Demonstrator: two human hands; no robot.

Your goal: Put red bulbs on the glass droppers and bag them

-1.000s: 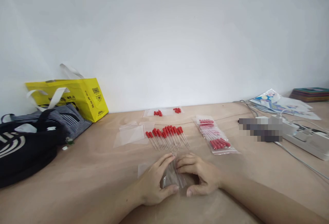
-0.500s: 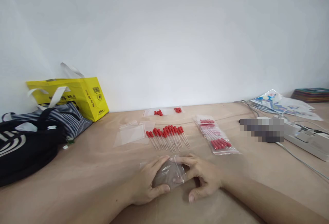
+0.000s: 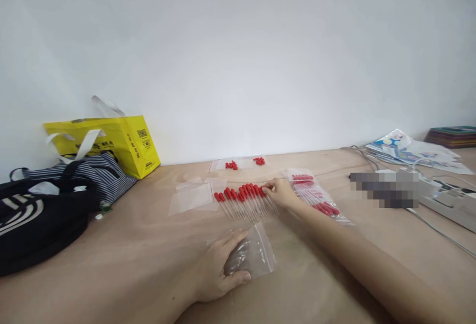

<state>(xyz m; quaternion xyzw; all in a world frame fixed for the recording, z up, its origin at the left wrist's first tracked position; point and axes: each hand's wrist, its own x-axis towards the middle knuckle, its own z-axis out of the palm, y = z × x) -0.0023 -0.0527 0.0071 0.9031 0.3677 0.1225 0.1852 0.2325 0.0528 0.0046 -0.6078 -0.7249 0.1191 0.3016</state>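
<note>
My left hand [image 3: 219,267] rests on the table with thumb and fingers around a clear zip bag [image 3: 256,254], whose zip end points right. No contents show in the bag. Farther back lies a row of glass droppers with red rubber bulbs [image 3: 241,197], bulbs toward the wall and thin tips toward me. At the row's right end, my right hand [image 3: 278,192] pinches the red bulb of one dropper [image 3: 272,206] between thumb and fingers. That dropper still lies close to the others, and its bulb is mostly hidden by the fingertips.
Flat zip bags [image 3: 191,197] lie left of the droppers. A filled bag of droppers [image 3: 325,209] lies partly behind my right forearm; another bag [image 3: 245,163] is by the wall. Bags crowd the left, including a yellow one [image 3: 130,140]; a power strip [image 3: 446,200] and papers [image 3: 412,150] sit right.
My right hand has left the zip bag and moved forward to the row's right end, taking hold of a dropper bulb. My left hand stays on the bag. The view has shifted slightly.
</note>
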